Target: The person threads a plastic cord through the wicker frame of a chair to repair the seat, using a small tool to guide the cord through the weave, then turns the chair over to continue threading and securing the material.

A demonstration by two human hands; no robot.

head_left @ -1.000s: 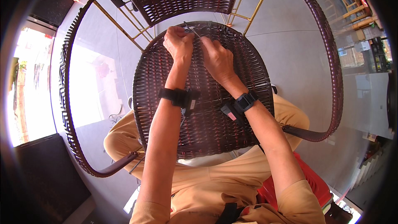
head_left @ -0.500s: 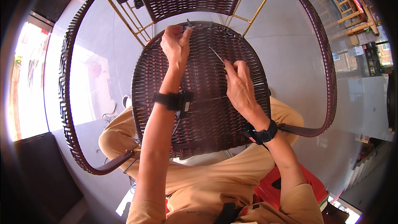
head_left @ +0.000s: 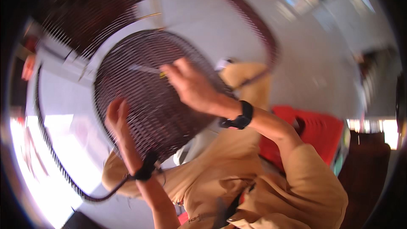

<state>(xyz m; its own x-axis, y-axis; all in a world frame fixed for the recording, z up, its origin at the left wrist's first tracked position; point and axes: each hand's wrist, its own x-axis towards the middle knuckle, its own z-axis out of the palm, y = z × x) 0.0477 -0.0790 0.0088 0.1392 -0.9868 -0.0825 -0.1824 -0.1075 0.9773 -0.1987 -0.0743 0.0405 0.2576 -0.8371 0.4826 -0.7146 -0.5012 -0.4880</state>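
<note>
A dark brown woven chair seat (head_left: 157, 106) lies over my lap, blurred by motion. Above its right part is my right hand (head_left: 190, 87), closed on a thin metal tool (head_left: 148, 68) with a small yellow part near my fingers. The tool's shaft points left across the weave; smearing hides its exact kind. My left hand (head_left: 118, 116) is by the seat's left edge, its fingers bent and smeared, so whether it grips anything does not show.
The woven backrest (head_left: 89, 12) fills the upper left. One curved armrest (head_left: 250, 15) arcs at the right, another (head_left: 55, 152) at the left. A red plastic stool (head_left: 322, 131) stands beside me at the right. Tiled floor (head_left: 313, 72) surrounds the chair.
The view has swung, so the chair appears tilted and shifted left. My left hand has come away from the seat's far rim to its left edge. My right hand still has the tool.
</note>
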